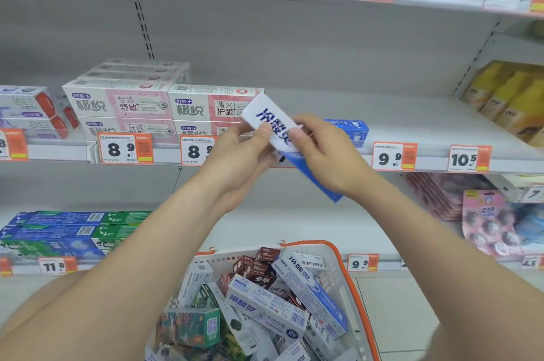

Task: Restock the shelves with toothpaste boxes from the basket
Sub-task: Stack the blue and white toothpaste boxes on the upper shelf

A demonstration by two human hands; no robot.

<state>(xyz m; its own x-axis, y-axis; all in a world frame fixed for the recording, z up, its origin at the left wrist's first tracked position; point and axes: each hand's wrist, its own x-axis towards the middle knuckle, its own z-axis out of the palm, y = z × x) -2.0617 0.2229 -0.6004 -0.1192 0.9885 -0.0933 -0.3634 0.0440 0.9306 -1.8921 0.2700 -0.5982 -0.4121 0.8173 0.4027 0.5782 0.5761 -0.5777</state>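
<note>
White supermarket shelving fills the view, with orange-edged price tags (394,156) clipped along each front rail. On the middle shelf (323,107), pink-and-white toothpaste boxes (117,103) are stacked at the left, a single blue box (357,131) lies near the front edge at the centre, and yellow packs (506,96) stand at the far right. Both hands are raised in front of this shelf and share one white-and-blue toothpaste box (272,122), which is tilted with its white end up to the left and its blue end down to the right. The left hand (238,154) has its grip pinched on the white end, thumb on the printed face. The right hand (326,154) has its grip curled over the middle of the same box, so the blue end sticks out below the wrist. Beneath the forearms, an orange-rimmed white basket (350,281) holds a loose heap of mixed toothpaste boxes (265,304), white-blue, dark red and green. Green and blue boxes (59,231) lie flat on the lower shelf at the left.
</note>
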